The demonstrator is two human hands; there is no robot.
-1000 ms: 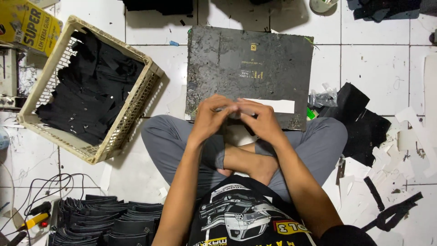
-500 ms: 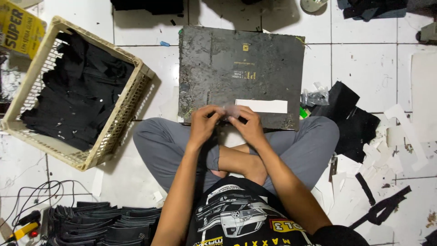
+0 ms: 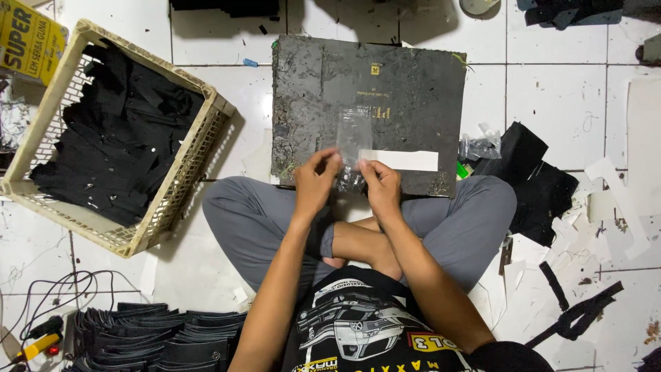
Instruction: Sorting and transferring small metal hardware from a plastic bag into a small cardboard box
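Up comes the clear plastic bag [image 3: 352, 148]: half a second back it sat bunched between the fingers, and now it stands tall and spread over the dark board [image 3: 413, 89]. Left hand [image 3: 315, 184] pinches the bag's lower left edge, fingers closed on the plastic. Right hand [image 3: 381, 186] does the same on the lower right edge, thumb and fingers clamped on it. Both hands sit close together at the board's near edge, above the crossed legs in grey trousers [image 3: 255, 220]. Something small and dark sits in the bag's bottom; what it is, I cannot tell.

At 3 o'clock of the bag, a white strip [image 3: 403, 160] lies on the board, touching nothing else. At 9 o'clock, well apart, a cream plastic crate [image 3: 196, 165] holds black pieces. At 7 o'clock, a stack of black folded pieces [image 3: 165, 337] lies on the white tiled floor [image 3: 558, 110]. At 3 o'clock, further out, black scraps [image 3: 544, 193] and white offcuts [image 3: 620, 200] lie scattered.
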